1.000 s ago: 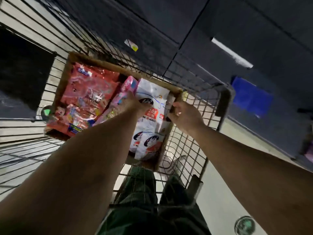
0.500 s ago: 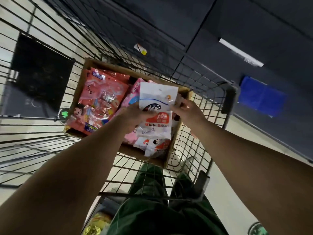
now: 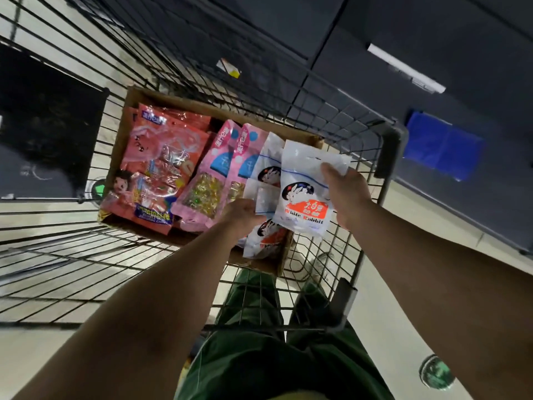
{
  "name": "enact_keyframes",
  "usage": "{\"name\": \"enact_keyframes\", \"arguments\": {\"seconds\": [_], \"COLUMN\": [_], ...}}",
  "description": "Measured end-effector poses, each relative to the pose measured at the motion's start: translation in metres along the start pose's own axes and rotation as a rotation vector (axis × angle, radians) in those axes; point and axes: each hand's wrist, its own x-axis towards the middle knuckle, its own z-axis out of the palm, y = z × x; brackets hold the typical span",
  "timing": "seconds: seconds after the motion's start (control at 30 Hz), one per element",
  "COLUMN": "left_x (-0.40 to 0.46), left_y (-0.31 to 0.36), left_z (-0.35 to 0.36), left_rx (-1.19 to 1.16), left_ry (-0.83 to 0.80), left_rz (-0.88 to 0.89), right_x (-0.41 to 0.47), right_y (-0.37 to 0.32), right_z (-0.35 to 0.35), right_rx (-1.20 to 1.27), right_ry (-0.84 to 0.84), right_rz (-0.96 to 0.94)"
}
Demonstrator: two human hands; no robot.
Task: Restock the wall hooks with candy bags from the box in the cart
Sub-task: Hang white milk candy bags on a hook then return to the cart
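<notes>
A cardboard box [image 3: 202, 106] of candy bags lies in a black wire cart [image 3: 340, 122]. It holds red bags [image 3: 161, 166] at the left, pink bags [image 3: 213, 174] in the middle and white rabbit-print bags [image 3: 266, 241] at the right. My right hand [image 3: 344, 192] grips the top right corner of one white bag [image 3: 302, 194], lifted above the box. My left hand [image 3: 240, 213] pinches the edge of another white bag [image 3: 259, 194] still in the box.
Dark cabinet fronts [image 3: 432, 39] stand behind the cart, with a blue panel [image 3: 444, 145] at the right. A dark mat [image 3: 43, 140] lies on the pale floor at the left. My green trousers [image 3: 259, 356] are against the cart's near side.
My right hand has lifted a white bag out of the box and carried it right. My left hand has let go of it and taken the edge of another white bag.
</notes>
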Motion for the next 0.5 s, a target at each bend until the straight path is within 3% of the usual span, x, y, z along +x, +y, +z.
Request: {"name": "enact_keyframes", "arguments": {"seconds": [0.07,0.23,0.5], "left_x": [0.004,0.012,-0.014], "left_y": [0.002,0.003,0.002], "left_z": [0.014,0.027,-0.016], "left_rx": [0.013,-0.255,-0.497], "left_ry": [0.053,0.112,0.077], "left_rz": [0.029,-0.146,-0.051], "right_x": [-0.001,-0.004,-0.023], "right_y": [0.000,0.002,-0.001], "right_z": [0.000,-0.007,-0.010], "right_rx": [0.002,0.006,0.000], "right_ry": [-0.006,0.029,0.012], "right_rz": [-0.011,-0.003,-0.033]}}
